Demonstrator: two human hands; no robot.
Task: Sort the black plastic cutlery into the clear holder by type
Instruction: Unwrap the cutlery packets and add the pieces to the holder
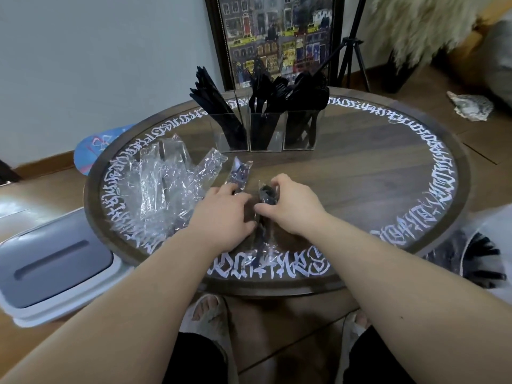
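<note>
A clear holder [266, 134] with three compartments stands at the far middle of the round table, each compartment full of black cutlery: knives [213, 103] on the left, forks [267, 92] in the middle, spoons [310, 90] on the right. A wrapped packet of black cutlery [266, 196] lies near the table's front. My right hand [293, 206] pinches its upper part. My left hand [224, 217] rests on its left side, fingers curled at the wrapper. A second wrapped packet [241, 171] lies just beyond my left hand.
A pile of crumpled clear wrappers [166, 187] covers the table's left part. A grey and white bin [52, 261] stands on the floor to the left. A framed picture [277, 37] and a tripod [352, 51] stand behind the table. More black cutlery [482, 256] shows at the right edge.
</note>
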